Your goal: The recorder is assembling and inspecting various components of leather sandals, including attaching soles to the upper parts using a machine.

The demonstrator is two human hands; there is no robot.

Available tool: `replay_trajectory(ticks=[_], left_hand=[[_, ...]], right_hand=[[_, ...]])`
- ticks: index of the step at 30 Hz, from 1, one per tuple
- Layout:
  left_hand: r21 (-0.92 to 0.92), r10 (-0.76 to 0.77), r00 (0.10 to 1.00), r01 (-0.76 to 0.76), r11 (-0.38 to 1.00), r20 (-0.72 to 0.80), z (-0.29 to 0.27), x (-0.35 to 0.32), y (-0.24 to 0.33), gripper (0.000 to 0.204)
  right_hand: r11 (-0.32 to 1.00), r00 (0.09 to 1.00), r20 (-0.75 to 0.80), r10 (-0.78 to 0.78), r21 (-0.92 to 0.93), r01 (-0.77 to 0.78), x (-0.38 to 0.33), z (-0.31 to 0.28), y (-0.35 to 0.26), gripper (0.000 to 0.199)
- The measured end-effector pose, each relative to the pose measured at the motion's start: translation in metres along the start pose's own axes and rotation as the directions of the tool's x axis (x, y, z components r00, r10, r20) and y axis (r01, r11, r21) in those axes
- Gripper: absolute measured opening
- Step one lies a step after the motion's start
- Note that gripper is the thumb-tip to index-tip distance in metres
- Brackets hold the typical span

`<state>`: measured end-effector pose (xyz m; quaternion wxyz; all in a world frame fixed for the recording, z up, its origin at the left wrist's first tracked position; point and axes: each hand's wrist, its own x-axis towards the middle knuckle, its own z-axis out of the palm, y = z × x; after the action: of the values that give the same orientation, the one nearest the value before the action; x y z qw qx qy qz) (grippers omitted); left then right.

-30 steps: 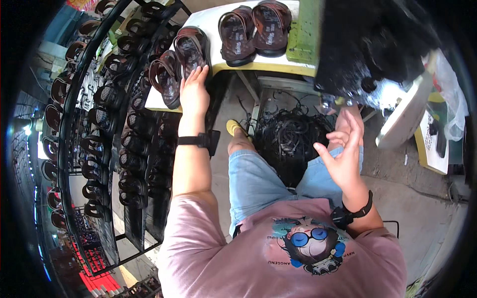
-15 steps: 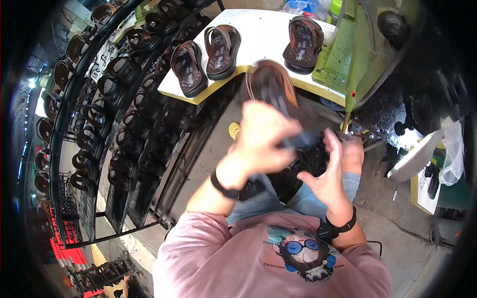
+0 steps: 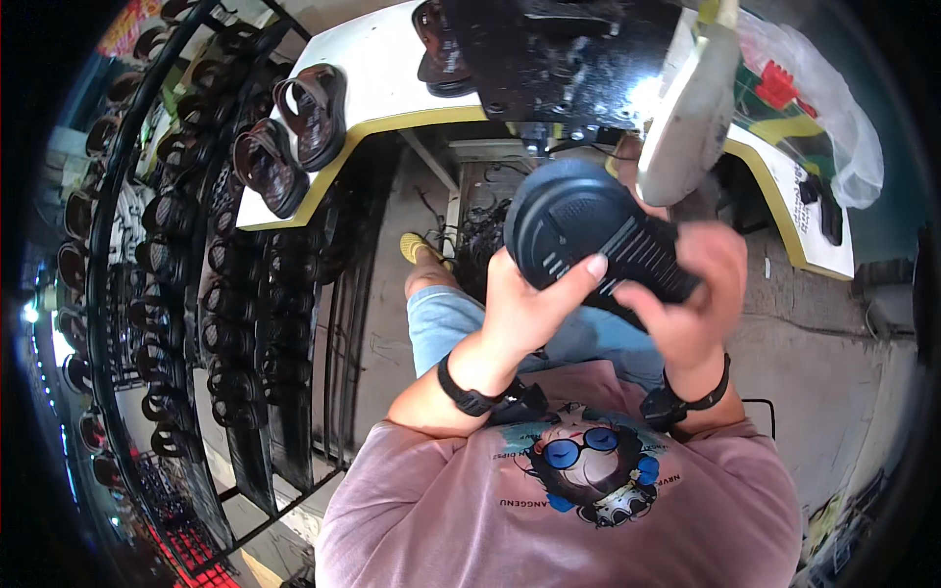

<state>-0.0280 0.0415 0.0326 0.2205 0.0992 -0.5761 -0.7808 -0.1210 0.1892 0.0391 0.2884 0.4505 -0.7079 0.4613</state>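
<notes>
A dark sandal (image 3: 588, 230) is held over my lap with its ridged black sole facing up toward me. My left hand (image 3: 529, 309) grips its near left edge, the thumb lying across the sole. My right hand (image 3: 701, 294), slightly blurred, is closed around the sandal's right end. The sandal's straps are hidden beneath it. On the white table to the left, two brown thong sandals, a near one (image 3: 271, 169) and a farther one (image 3: 312, 116), lie side by side. Another sandal (image 3: 443, 54) lies by the dark machine.
The black machine (image 3: 573, 64), with a pale curved arm (image 3: 691, 113), stands just beyond my hands. A yellow-edged white table (image 3: 377, 64) curves around it. Racks full of sandals (image 3: 176, 255) line the left. At right are a clear plastic bag (image 3: 853, 147) and a small black object (image 3: 821, 206).
The sandal has come nearer and right, and its sole now faces me. My right hand, open and apart before, now holds it too. The view has turned right.
</notes>
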Motion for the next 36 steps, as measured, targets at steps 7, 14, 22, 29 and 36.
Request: replay_trajectory(ticks=[7, 14, 22, 29, 36], left_hand=[[-0.338, 0.022, 0.988, -0.073, 0.939, -0.152, 0.028, 0.002, -0.016, 0.028], [-0.468, -0.103, 0.964, -0.025, 0.883, -0.245, -0.012, -0.002, -0.031, 0.049], [-0.412, 0.021, 0.964, -0.133, 0.902, -0.266, -0.085, 0.019, -0.004, 0.055], [0.714, 0.686, 0.647, -0.302, 0.632, -0.333, -0.105, 0.057, 0.081, 0.054], [0.73, 0.121, 0.944, -0.314, 0.607, 0.306, -0.076, 0.059, 0.089, 0.04]], right_hand=[[0.413, 0.429, 0.676, 0.599, 0.199, -0.889, -0.075, -0.007, 0.019, 0.067], [-0.349, 0.639, 0.41, 0.651, 0.909, -0.228, -0.067, 0.009, 0.047, 0.072], [-0.312, 0.583, 0.563, 0.586, 0.82, -0.48, -0.045, 0.058, 0.002, 0.055], [-0.346, 0.544, 0.655, 0.525, 0.748, -0.567, -0.006, 0.097, -0.049, 0.039], [-0.216, 0.575, 0.664, 0.477, 0.723, -0.656, 0.006, 0.104, -0.046, 0.044]])
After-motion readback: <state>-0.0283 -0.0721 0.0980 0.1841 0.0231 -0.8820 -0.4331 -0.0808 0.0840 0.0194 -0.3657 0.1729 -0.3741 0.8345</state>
